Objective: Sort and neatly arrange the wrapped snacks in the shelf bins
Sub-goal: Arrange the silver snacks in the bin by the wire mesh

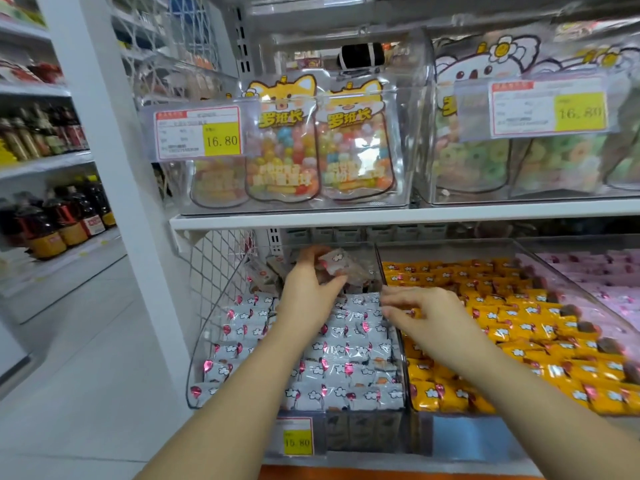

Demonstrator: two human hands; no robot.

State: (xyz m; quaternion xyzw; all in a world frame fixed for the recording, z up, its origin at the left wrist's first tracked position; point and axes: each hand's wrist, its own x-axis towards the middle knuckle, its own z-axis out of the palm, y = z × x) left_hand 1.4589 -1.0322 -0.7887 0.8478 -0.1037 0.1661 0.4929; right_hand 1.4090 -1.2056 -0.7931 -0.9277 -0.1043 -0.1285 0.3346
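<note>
Nearest the camera, 2 bare forearms reach forward over a yellow price label (297,441) clipped to the front of the lower shelf. Just past it sits the clear bin (198,358), filled with white-wrapped snacks (346,344). They lie in fairly even rows toward the front and get untidy toward the back. Across a clear divider on the right, orange-wrapped snacks (502,320) fill a 2nd bin, and pink-wrapped snacks (595,275) fill a 3rd beside that.

The right hand (426,308) hangs over the divider with its fingers curled downward. The fingertips are blurred, so I cannot tell whether they pinch an orange wrapper or hold nothing. Farther in, the left hand (308,289) is raised at the back of the white bin. Its fingers and thumb are closed round a few loose snacks (337,265), held clear of the rows. Above, the upper shelf (346,218) carries clear tubs of candy bags (353,150).

The step in hand appears to be tidying the back of the white bin by gathering strays so they can join the rows. The next move calls for laying those pieces flat, facing the same way as their neighbours, in the ragged space at the back. Any orange piece near the divider belongs back on its own side.
</note>
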